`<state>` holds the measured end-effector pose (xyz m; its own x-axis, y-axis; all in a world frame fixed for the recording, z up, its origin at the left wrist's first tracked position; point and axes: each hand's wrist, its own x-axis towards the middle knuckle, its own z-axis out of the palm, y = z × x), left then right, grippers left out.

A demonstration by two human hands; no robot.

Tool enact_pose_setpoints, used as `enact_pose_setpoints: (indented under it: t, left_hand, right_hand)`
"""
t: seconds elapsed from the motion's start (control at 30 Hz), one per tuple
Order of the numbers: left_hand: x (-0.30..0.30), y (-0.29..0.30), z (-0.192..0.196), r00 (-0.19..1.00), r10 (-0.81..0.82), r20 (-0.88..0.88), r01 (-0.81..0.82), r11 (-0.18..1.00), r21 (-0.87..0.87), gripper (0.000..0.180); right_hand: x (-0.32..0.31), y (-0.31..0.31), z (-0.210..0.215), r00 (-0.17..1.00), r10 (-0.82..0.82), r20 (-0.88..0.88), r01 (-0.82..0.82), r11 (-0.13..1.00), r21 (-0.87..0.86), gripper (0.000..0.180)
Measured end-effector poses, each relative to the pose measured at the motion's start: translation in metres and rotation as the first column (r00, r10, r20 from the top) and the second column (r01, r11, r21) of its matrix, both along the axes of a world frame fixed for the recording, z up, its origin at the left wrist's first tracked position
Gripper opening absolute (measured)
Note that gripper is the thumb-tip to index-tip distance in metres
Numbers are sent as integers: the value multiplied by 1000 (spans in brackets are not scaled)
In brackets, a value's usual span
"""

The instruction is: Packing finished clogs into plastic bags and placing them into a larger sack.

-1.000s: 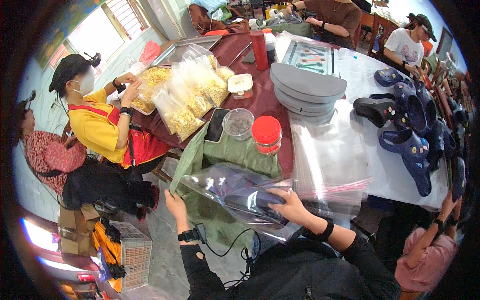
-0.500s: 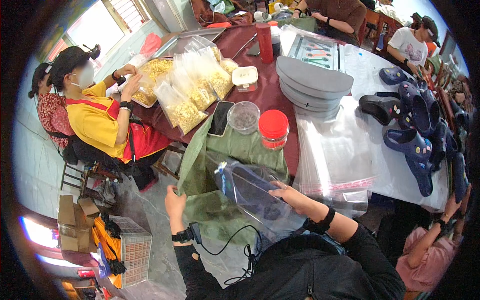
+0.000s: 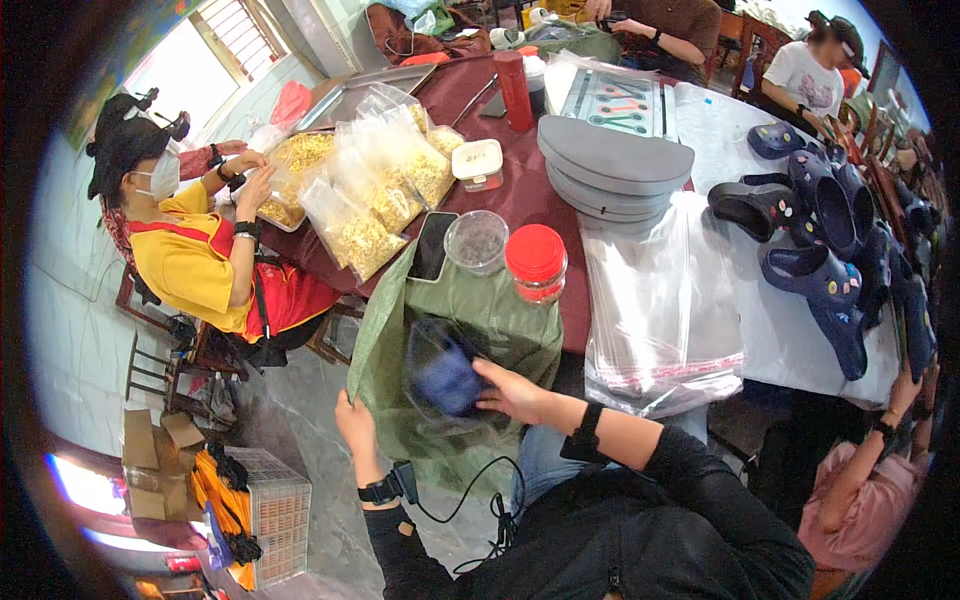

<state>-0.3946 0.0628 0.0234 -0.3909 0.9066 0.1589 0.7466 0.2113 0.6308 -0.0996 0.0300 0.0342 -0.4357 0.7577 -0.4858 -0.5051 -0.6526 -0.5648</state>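
Note:
My left hand (image 3: 356, 424) pinches the left edge of a green woven sack (image 3: 530, 335), which drapes off the table's near edge toward me. My right hand (image 3: 512, 392) holds a dark blue clog (image 3: 446, 378) in a clear plastic bag, over the sack's opening. The bag's film and the sack partly blur the clog's outline. Beyond my hands, on the sack's upper part, stand a red-lidded clear jar (image 3: 536, 260) and a round clear tub (image 3: 476, 243), with a black phone (image 3: 433, 246) to their left.
To the right lie a stack of clear plastic bags (image 3: 655, 310), grey half-round pieces (image 3: 615, 165) and several navy clogs (image 3: 815, 270). Bags of yellow food pieces (image 3: 365, 245) lie at left, near a co-worker in yellow (image 3: 190, 265). A crate (image 3: 285, 520) sits on the floor.
My right hand has moved left and slightly down with the bagged clog, bringing it over the sack. My left hand has shifted slightly down and keeps its grip on the sack's edge.

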Motion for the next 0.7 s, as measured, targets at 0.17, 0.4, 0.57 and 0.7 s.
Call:
enact_pose_setpoints:
  t: [0.17,0.4,0.57,0.7]
  left_hand:
    - [9,7,18,996,-57,70,44,984,170,24]
    - [22,5,42,997,23,76,-41,968,246,25]
    - [25,12,38,994,108,32,-112,979,172,35]
    - [4,26,43,999,54,5,-53,967,250,33]
  right_hand:
    - [2,-8,-66,602,-84,794,-535,697,478,68]
    - [18,-35,-69,-85,-280,956,-890,452,54,82]
    - [23,-44,-85,-130,-260,957,-948,316,-43,69]
    - [23,-55,-83,-155,-282,947,-985,122,-124,41]
